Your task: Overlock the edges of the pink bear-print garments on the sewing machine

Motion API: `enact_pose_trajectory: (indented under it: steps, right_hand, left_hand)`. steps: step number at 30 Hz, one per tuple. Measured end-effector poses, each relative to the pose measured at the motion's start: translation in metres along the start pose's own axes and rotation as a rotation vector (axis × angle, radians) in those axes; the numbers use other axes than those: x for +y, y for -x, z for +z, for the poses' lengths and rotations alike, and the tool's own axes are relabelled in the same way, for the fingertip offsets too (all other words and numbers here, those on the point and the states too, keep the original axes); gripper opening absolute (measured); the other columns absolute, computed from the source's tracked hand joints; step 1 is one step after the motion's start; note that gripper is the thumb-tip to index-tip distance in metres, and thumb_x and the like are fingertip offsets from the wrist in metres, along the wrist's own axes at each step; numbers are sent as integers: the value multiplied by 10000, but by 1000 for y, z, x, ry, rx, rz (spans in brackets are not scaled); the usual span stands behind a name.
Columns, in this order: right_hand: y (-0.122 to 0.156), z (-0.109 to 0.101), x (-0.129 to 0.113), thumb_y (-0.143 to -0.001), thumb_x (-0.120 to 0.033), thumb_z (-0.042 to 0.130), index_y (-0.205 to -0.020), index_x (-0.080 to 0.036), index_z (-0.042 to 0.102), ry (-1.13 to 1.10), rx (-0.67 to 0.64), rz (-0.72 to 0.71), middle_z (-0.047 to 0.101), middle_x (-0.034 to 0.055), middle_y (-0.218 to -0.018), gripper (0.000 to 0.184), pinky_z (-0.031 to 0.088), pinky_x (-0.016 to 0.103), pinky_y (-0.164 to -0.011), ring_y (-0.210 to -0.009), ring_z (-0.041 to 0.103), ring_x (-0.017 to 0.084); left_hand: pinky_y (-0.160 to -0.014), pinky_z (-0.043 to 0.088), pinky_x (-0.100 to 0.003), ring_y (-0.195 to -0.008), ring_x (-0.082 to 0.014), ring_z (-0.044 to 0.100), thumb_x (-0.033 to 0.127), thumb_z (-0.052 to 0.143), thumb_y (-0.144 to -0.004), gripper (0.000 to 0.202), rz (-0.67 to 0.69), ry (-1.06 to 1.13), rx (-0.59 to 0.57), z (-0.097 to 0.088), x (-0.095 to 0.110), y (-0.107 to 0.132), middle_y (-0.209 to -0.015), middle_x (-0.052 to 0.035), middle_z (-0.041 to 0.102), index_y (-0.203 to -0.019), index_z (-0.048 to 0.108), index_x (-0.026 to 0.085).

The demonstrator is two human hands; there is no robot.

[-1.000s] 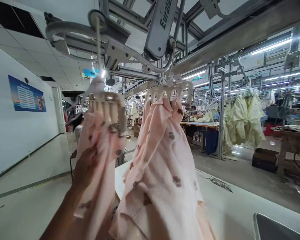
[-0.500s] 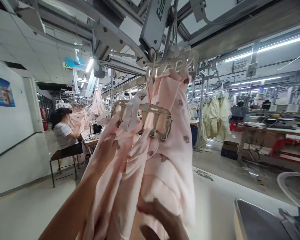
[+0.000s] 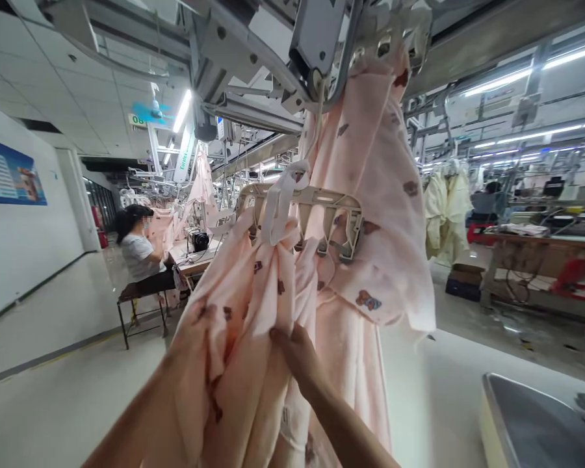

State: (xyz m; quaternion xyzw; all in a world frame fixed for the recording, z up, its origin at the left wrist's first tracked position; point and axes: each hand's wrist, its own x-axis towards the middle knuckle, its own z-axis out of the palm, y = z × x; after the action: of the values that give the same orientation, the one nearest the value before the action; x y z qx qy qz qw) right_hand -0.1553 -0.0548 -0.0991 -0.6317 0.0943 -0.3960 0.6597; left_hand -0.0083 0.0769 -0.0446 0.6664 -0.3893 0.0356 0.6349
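Observation:
Pale pink garment pieces point(image 3: 268, 312) with a small brown print hang from a beige clip hanger point(image 3: 331, 195). White tape point(image 3: 277, 201) is looped over the hanger's middle. My right hand point(image 3: 297, 354) is closed on a fold of the pink garment below the clips, thumb on the cloth. At the left side of the same cloth, my left hand point(image 3: 192, 331) touches it, its fingers blurred and mostly hidden in the folds. Behind the hanger hangs another pink printed piece point(image 3: 370, 156).
Overhead runs a grey metal rail point(image 3: 268, 110) with hanger arms. A person point(image 3: 139, 250) sits at a sewing table point(image 3: 195, 260) on the left. Yellow garments point(image 3: 446, 214) hang at right, near a workbench point(image 3: 556, 244). A grey-topped unit point(image 3: 531, 416) stands lower right.
My right hand has risen from low in front of the cloth, where it was open, and closed on a fold. My left hand has shifted lower on the cloth. The view has shifted.

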Motion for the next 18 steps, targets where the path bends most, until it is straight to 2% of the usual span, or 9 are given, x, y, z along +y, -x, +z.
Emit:
enact_pose_trajectory:
  steps: [3, 5, 6, 7, 8, 11, 13, 15, 18]
  right_hand:
    - [8, -11, -7, -720, -448, 527, -915, -137, 553, -141, -40, 89, 622, 74, -803, 369, 485, 375, -777, -839, 593, 288]
    - [17, -12, -15, -753, -523, 548, -969, -125, 542, -243, -79, 123, 622, 92, -851, 452, 503, 363, -754, -858, 594, 289]
    - [23, -11, -19, -761, -540, 574, -979, -122, 544, -289, -90, 151, 622, 99, -868, 473, 510, 356, -747, -877, 591, 292]
    - [30, -9, -23, -756, -543, 616, -978, -122, 550, -318, -91, 188, 622, 102, -875, 481, 514, 348, -740, -887, 590, 293]
    - [37, -7, -26, -742, -538, 660, -973, -123, 557, -336, -93, 226, 625, 101, -876, 485, 517, 340, -739, -896, 589, 293]
    - [55, -3, -31, -670, -471, 756, -966, -137, 567, -340, -122, 240, 635, 91, -884, 485, 521, 325, -751, -922, 588, 293]
    - [65, -8, -30, -656, -409, 762, -987, -136, 561, -346, -142, 258, 640, 93, -908, 473, 526, 324, -738, -916, 595, 295]
    - [72, -22, -30, -642, -357, 766, -983, -117, 564, -358, -111, 344, 645, 104, -899, 463, 530, 311, -696, -852, 615, 288]
    - [76, -51, -38, -579, -346, 802, -812, -106, 605, -454, -30, 382, 649, 103, -784, 388, 526, 310, -696, -777, 620, 287]
  left_hand:
    - [-841, 449, -332, -881, -210, 534, 485, 497, -675, 409, -6, 7, 221, -26, 6, -38, -868, -58, 550, -912, 495, 152]
    - [-951, 369, -379, -999, -237, 468, 459, 517, -675, 392, 18, -15, 328, -31, 14, -50, -924, -67, 506, -919, 456, 158]
    - [-992, 325, -381, -1060, -240, 422, 446, 521, -693, 380, 34, -20, 340, -28, 19, -49, -964, -68, 488, -938, 447, 166]
    - [-1002, 313, -372, -1079, -239, 402, 450, 522, -711, 368, 45, -17, 308, -22, 24, -43, -976, -66, 483, -942, 453, 171]
    - [-976, 342, -360, -1052, -238, 420, 468, 534, -719, 365, 43, -2, 218, -12, 28, -34, -956, -62, 495, -927, 476, 172]
    - [-686, 475, -309, -719, -205, 521, 504, 695, -598, 407, -64, 91, -240, 20, 32, -1, -701, -40, 529, -705, 546, 141]
    - [-550, 448, -240, -594, -151, 502, 483, 757, -550, 429, -164, 188, -431, 29, 27, 11, -625, -17, 517, -645, 536, 128]
    - [-554, 430, -182, -616, -115, 510, 498, 741, -591, 435, -223, 309, -429, 24, 19, 10, -670, 4, 532, -713, 525, 141]
    - [-650, 453, -170, -738, -118, 557, 547, 738, -575, 491, -273, 478, -375, 7, 12, -4, -783, 21, 575, -788, 487, 182]
